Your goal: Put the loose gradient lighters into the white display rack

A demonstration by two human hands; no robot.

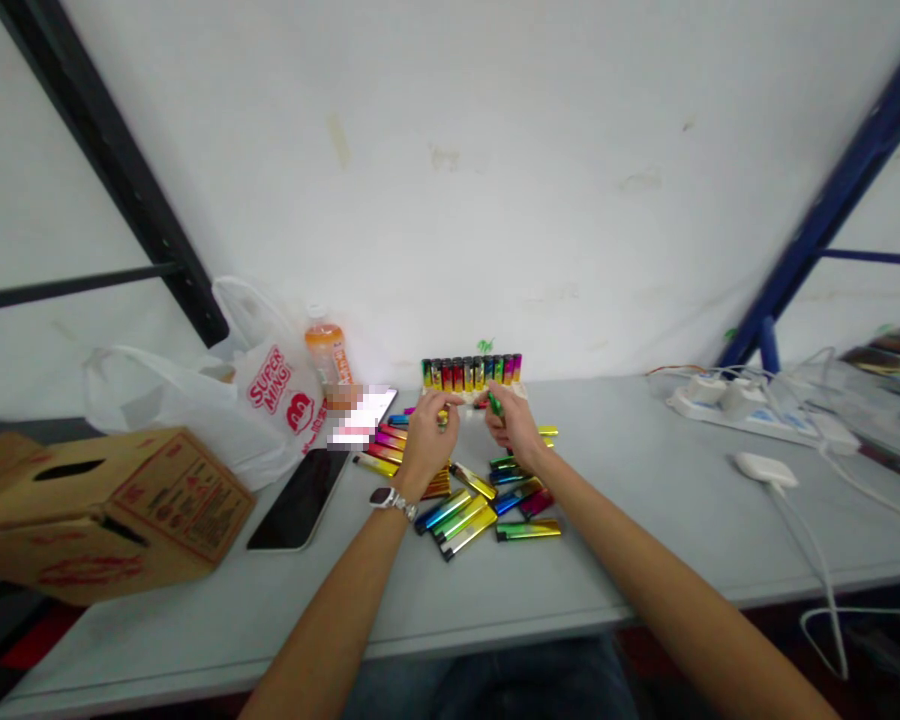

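A row of upright colourful lighters point(472, 373) stands near the wall in a pale tray, whose front is partly hidden by the hands. My right hand point(511, 420), at the row's right front, has its fingers wrapped round a green lighter point(494, 404). My left hand point(433, 425) is bent in front of the row's left part, fingertips pointing right; whether it holds anything is too small to tell. Loose metallic lighters point(465, 520) lie on the table below and between the hands, with pink and yellow ones point(382, 450) left of my left hand.
On the left are a cardboard box point(172, 500), a white plastic bag point(202, 410), an orange drink bottle point(328, 350), a dark phone point(300, 500) and a lit screen point(367, 412). A power strip point(765, 415) and a white charger point(766, 469) with cables lie on the right.
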